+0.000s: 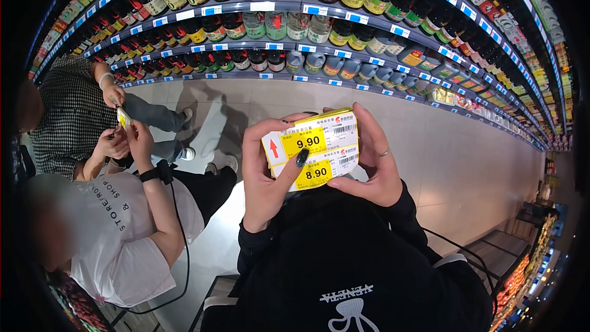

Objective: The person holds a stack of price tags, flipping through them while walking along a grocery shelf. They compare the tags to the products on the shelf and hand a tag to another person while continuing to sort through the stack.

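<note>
A stack of yellow-and-white price tags [335, 152] is held up between both hands in front of my chest. The upper printed tag reads 9.90 and the lower one 8.90, with a red arrow at the left side. My left hand [265, 163] grips the stack's left side, its dark-nailed thumb lying across the front. My right hand [382, 169] clasps the right side, thumb along the lower edge, a ring on one finger. The backs of the tags and some fingertips behind them are hidden.
Curved-looking shelves [289, 6] of bottles with price strips run across the back and right. Two people stand at my left, one in a white shirt [126, 233], one in a checked shirt [70, 110]; their hands meet around a small yellow-and-white item [125, 118]. A dark cable [179, 240] hangs beside them.
</note>
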Available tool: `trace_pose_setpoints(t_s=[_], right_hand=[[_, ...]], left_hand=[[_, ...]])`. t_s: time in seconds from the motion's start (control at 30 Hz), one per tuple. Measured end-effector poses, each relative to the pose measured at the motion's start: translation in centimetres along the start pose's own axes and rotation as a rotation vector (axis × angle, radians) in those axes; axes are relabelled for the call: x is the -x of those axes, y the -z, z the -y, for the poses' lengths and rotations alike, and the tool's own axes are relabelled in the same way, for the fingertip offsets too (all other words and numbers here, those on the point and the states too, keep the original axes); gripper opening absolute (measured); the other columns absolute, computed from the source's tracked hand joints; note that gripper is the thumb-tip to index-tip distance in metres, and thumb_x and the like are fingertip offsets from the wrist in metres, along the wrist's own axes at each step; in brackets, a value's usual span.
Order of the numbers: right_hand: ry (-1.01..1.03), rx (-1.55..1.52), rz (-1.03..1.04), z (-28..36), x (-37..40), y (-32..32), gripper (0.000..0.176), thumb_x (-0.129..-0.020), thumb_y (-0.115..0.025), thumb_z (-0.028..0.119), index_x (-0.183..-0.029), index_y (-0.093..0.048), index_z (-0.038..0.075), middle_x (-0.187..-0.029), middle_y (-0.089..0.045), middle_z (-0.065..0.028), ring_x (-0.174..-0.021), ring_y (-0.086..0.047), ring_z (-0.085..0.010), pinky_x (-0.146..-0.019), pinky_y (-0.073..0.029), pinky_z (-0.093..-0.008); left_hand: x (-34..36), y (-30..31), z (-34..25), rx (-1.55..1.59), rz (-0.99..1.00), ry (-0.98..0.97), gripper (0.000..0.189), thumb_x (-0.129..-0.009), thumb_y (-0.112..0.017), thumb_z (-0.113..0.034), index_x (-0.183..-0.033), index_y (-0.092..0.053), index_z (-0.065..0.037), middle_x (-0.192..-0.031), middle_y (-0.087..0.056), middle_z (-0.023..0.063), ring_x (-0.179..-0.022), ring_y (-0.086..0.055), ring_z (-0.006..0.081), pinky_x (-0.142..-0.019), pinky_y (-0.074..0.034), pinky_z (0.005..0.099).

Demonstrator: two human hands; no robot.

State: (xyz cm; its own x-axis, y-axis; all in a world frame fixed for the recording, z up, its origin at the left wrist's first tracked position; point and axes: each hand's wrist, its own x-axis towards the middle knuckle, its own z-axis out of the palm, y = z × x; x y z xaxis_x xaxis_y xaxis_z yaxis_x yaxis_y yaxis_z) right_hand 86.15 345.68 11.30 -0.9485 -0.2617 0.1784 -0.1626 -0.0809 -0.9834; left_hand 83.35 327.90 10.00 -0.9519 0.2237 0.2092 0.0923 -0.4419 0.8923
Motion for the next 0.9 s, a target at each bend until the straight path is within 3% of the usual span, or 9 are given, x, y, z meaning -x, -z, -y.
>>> trace_pose_setpoints(t_s=[0.07,0.27,0.33,0.37,0.43,0.53,0.9], right_hand=[[0.006,-0.023,0.007,0.0,-0.2,0.0,0.093,-0.069,-0.072,-0.001,-0.141,-0.015,0.010,-0.141,-0.028,-0.0125,-0.124,-0.038,-0.0236,-0.091,-0.044,-0.0327],[-0.006,0.043,0.033,1.2,-0.6,0.5,0.086,-0.071,-0.069,0.003,-0.140,-0.018,0.011,-0.138,-0.032,-0.0129,-0.124,-0.039,-0.0257,-0.090,-0.045,-0.0338],[0.028,0.038,-0.034,1.3,-0.8,0.7,0.069,-0.075,-0.065,0.006,-0.135,-0.031,0.009,-0.137,-0.034,-0.0131,-0.122,-0.041,-0.0265,-0.088,-0.046,-0.0348],[0.030,0.039,-0.034,1.1,-0.9,0.8,0.069,-0.075,-0.065,0.006,-0.135,-0.031,0.009,-0.137,-0.034,-0.0131,-0.122,-0.041,-0.0265,-0.088,-0.046,-0.0348],[0.060,0.201,-0.130,0.5,-1.0,0.9,0.047,-0.078,-0.061,0.006,-0.123,-0.047,0.006,-0.135,-0.037,-0.0146,-0.117,-0.046,-0.0276,-0.086,-0.047,-0.0345],[0.133,0.255,-0.228,0.1,-1.4,0.8,0.034,-0.077,-0.061,0.003,-0.111,-0.057,0.004,-0.129,-0.043,-0.0161,-0.112,-0.050,-0.0275,-0.085,-0.047,-0.0342],[0.328,0.647,-0.328,1.0,-2.1,1.3,0.028,-0.068,-0.068,0.000,-0.096,-0.066,0.004,-0.120,-0.053,-0.0161,-0.109,-0.052,-0.0319,-0.088,-0.044,-0.0372]], left_hand=[[0.0,0.1,0.1,0.018,0.037,-0.022,0.043,-0.077,-0.053,0.008,-0.114,-0.035,-0.004,-0.116,-0.049,0.0214,-0.109,-0.048,0.0225,-0.093,-0.038,0.0328],[0.1,-0.3,0.2,-0.003,0.026,-0.019,0.045,-0.075,-0.051,0.012,-0.114,-0.035,-0.004,-0.116,-0.048,0.0211,-0.110,-0.048,0.0230,-0.094,-0.038,0.0335],[0.2,-0.4,0.0,-0.015,0.027,0.000,0.046,-0.074,-0.051,0.012,-0.114,-0.035,-0.004,-0.116,-0.048,0.0211,-0.110,-0.048,0.0231,-0.094,-0.038,0.0334],[0.3,-0.5,-0.1,-0.025,0.026,0.019,0.046,-0.074,-0.050,0.013,-0.114,-0.035,-0.004,-0.116,-0.048,0.0211,-0.110,-0.048,0.0232,-0.094,-0.038,0.0334],[0.2,-0.6,-0.3,-0.031,0.036,0.014,0.046,-0.074,-0.050,0.013,-0.114,-0.035,-0.004,-0.116,-0.048,0.0212,-0.110,-0.048,0.0232,-0.094,-0.038,0.0333],[0.0,-0.7,0.0,-0.035,0.037,0.001,0.046,-0.074,-0.050,0.013,-0.113,-0.035,-0.004,-0.116,-0.048,0.0215,-0.110,-0.048,0.0235,-0.094,-0.038,0.0335],[-0.4,-0.6,1.0,0.044,0.020,-0.017,0.042,-0.081,-0.055,0.002,-0.116,-0.034,-0.005,-0.118,-0.048,0.0213,-0.110,-0.048,0.0234,-0.093,-0.039,0.0336]])
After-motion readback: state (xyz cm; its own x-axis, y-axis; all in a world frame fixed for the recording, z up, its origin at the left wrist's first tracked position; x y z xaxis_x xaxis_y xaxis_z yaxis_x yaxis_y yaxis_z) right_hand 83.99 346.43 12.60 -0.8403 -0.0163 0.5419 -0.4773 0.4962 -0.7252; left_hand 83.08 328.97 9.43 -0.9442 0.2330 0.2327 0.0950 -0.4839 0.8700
